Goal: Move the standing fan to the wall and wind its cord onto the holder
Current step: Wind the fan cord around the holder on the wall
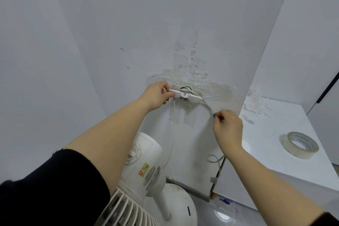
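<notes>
While the thin pale power cord point(207, 104) arcs off the right end of the white plastic cord holder point(185, 95) on the peeling grey-white wall point(128, 24), a few turns sit dark behind the holder's bar. Left grip point(156, 95) is closed on the holder's left arm, thumb on top, steadying it. Right grip point(227, 126) pinches the cord between curled fingertips, just below and to the right of the holder. Down below, the white plastic standing fan point(141, 156) stands close against the wall, with another run of cord hanging toward it and a slack loop dangling near the wall's corner. Off right, a roll of cream masking tape point(300, 145) lies on the white bench point(266, 124). The danger from here, I'd say, is the flaking plaster round the holder, because a hard tug could pull the mount loose. Too little tension could let a turn slip off the bar's end.
</notes>
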Tool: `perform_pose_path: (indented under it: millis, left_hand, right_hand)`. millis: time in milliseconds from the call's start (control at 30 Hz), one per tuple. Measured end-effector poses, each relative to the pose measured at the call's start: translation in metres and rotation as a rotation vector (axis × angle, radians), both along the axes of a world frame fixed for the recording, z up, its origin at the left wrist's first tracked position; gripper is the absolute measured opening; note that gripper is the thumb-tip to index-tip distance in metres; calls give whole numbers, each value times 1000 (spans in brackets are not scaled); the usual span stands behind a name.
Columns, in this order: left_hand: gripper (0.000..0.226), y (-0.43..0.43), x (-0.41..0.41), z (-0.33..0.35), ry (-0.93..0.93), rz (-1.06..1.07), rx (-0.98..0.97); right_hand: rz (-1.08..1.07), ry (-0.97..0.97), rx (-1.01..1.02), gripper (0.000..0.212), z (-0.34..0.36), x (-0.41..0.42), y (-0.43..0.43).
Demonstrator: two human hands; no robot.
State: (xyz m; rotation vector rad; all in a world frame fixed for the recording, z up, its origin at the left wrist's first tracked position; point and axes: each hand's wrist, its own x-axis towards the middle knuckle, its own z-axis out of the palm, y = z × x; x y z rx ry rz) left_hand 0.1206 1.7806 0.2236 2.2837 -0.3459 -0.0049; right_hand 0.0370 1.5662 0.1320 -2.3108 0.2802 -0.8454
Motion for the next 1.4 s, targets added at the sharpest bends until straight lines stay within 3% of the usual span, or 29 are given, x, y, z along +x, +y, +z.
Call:
perform_pose_path:
  millis: [100, 333, 533, 667, 800, 1000, 1200, 1400]
  left_hand:
    - [15, 0, 1, 0, 0, -2, 10]
    - [12, 0, 1, -1, 17, 8, 17]
    - [13, 0, 0, -1, 27, 13, 28]
    - [18, -3, -2, 3, 67, 23, 74]
    - [37, -3, -6, 4, 195, -18, 162]
    - [21, -4, -13, 4, 327, -266, 126]
    - [30, -10, -13, 2, 193, -349, 325]
    - [25, -13, -14, 1, -46, -376, 538]
  right_hand:
    - [25, 15, 40, 15, 7, 6, 11]
    - [201, 290, -276, 17, -1, 7, 53]
    - [193, 390, -382, 21, 3, 9, 48]
    - [289, 335, -225, 25, -5, 11, 54]
    - [309, 263, -43, 29, -3, 8, 59]
    - [324, 298, 112, 37, 6, 7, 58]
    - [349, 323, 286, 33, 12, 1, 50]
    - [382, 320, 478, 28, 14, -3, 51]
